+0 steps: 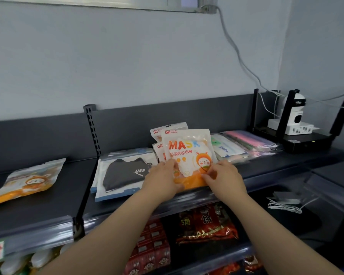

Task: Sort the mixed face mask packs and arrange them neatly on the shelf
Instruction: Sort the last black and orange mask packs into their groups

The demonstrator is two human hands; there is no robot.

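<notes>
Both hands are on the front orange kids' mask pack (188,155), which stands tilted up on the top shelf (48,201). Left hand (162,179) has its grip pinched on the lower left corner, right hand (223,176) is clamped on the lower right edge. The pack is white up top with orange "MASK" lettering and a cartoon character, orange at the bottom. More matching packs (163,133) are stacked right behind it. Black mask packs (123,171) lie just to the left, pastel mask packs (244,143) to the right, and one stray orange pack (28,179) lies far left
</notes>
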